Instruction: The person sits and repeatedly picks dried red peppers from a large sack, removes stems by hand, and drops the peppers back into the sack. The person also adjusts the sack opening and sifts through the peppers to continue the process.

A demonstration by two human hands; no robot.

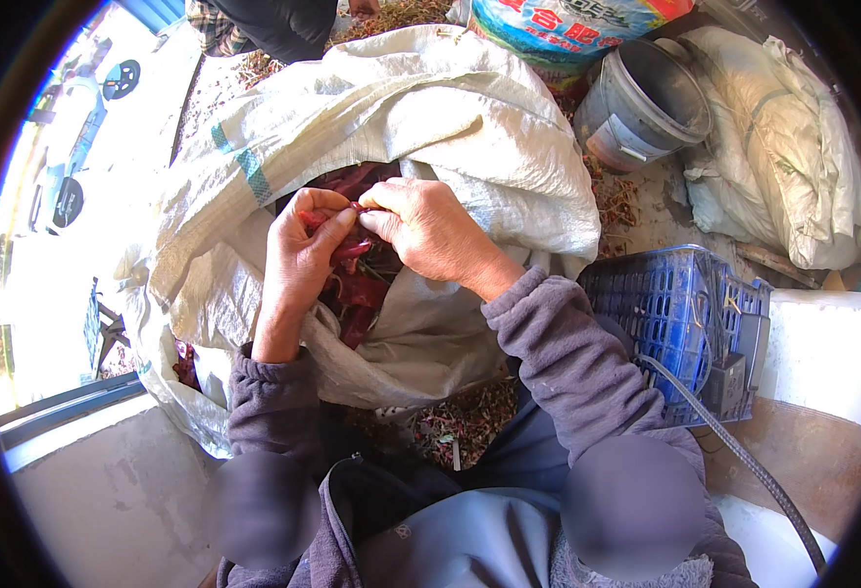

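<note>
A large white woven plastic sack (504,140) lies before me, its mouth spread around a heap of dried red chili peppers (360,294). Above that opening my two hands meet, fingertips nearly touching. My left hand (301,250) is closed around several red chili peppers (349,248). With thumb and forefinger, my right hand (419,228) pinches the upper end of a pepper at the left hand's fingertips; the fingers hide most of that end.
To the right stand a grey plastic bucket (607,110), a blue plastic crate (665,316) with a cable, and a filled white sack (776,147). Stem debris (467,426) covers the floor. A printed sack (562,37) is at the top, near another person (276,22).
</note>
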